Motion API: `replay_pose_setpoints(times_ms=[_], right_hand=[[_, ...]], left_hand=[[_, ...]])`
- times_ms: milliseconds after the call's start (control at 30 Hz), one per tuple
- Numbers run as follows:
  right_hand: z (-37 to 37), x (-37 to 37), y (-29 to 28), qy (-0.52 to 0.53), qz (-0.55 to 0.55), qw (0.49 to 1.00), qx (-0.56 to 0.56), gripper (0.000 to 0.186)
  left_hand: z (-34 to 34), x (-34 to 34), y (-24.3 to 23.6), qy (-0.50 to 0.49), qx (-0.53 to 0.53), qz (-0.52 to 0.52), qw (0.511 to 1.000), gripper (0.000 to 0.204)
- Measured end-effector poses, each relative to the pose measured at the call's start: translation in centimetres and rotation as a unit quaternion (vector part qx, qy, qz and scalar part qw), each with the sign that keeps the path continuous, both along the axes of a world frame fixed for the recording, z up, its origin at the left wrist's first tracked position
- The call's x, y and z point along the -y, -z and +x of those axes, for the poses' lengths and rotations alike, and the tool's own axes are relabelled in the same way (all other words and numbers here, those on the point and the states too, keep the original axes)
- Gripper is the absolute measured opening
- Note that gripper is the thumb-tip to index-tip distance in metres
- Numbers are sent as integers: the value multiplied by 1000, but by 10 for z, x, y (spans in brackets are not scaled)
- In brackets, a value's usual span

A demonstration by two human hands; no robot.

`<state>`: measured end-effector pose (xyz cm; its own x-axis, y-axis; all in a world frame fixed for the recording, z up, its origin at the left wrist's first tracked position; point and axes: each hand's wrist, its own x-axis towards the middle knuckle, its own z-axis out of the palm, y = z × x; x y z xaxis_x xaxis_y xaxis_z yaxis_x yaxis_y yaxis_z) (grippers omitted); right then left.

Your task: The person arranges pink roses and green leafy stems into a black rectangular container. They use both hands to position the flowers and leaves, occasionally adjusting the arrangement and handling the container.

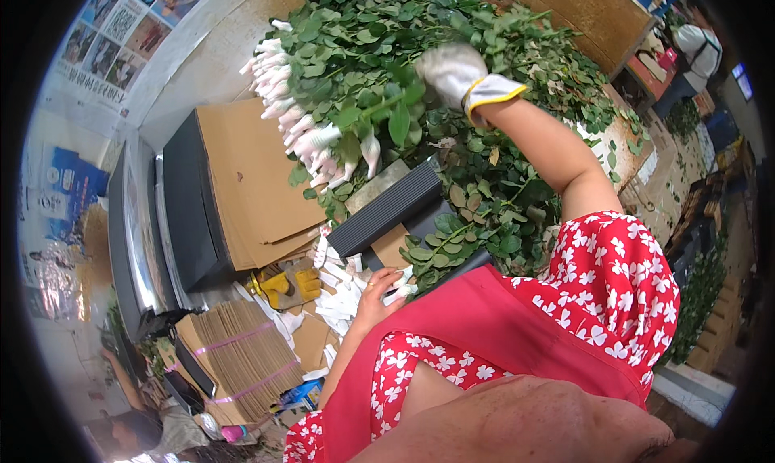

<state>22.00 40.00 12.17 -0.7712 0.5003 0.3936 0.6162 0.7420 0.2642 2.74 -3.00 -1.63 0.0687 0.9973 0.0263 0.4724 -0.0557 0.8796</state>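
My left hand (378, 300), bare with a ring on a finger, is low in the middle, fingers closed around a white-sleeved flower bud (403, 283). Leafy stems (460, 241) lie just beyond that bud. Up at the far side, my right hand (456, 74), in a white glove with a yellow-edged cuff, is smeared by motion over a heap of leafy cut stems (420, 27). A blurred leafy sprig (387, 112) shows beside the glove; whether the glove grips it is hidden. Several white-sleeved buds (303, 132) line the heap's left side.
A black ribbed bar (386, 207) crosses the bench. To the left are flat cardboard sheets (262, 176), loose white sleeves (343, 297), yellow gloves (289, 286) and strapped cardboard (242, 354). Other people are at the far right (696, 47) and lower left (157, 431).
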Motion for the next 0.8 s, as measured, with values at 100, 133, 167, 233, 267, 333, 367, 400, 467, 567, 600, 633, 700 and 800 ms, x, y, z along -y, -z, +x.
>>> replay_pose_setpoints(times_ms=[100,133,167,233,267,333,367,400,467,567,600,633,700,800], right_hand=[[-8,-6,-37,-86,70,990,-85,10],[-9,-5,-41,-21,15,998,-61,12],[-14,-2,-45,34,-43,998,-35,15],[-21,28,-52,35,-28,999,30,22],[-19,16,-33,79,-78,993,-31,25],[-23,14,-21,102,-105,989,24,29],[-23,23,-36,76,-77,986,130,30],[-24,33,-45,68,-74,989,108,29],[-17,45,-48,5,-90,993,76,28],[2,69,-13,-59,-119,985,107,32],[-4,87,4,12,-168,963,209,36],[-5,100,22,29,-270,922,275,38],[8,94,93,123,-449,812,351,33],[12,69,87,17,-474,820,321,27]], left_hand=[[-4,2,7,7,3,9,1000,57],[-3,-1,5,6,16,-16,1000,57],[0,-1,-1,-5,29,-44,999,56],[1,2,-7,-14,33,-52,998,55],[1,0,-3,-4,14,-45,999,55],[2,1,-5,-7,7,-59,998,58],[2,3,-6,-11,11,-58,998,59],[2,4,-6,-15,28,-51,998,59],[2,3,-6,-19,31,-45,998,58],[5,1,-12,-16,45,-52,997,56],[4,1,-12,-14,50,-57,997,56],[3,0,-12,-11,56,-62,996,56],[4,0,-8,-3,40,-37,999,56],[3,0,-11,-4,30,-40,999,57]])
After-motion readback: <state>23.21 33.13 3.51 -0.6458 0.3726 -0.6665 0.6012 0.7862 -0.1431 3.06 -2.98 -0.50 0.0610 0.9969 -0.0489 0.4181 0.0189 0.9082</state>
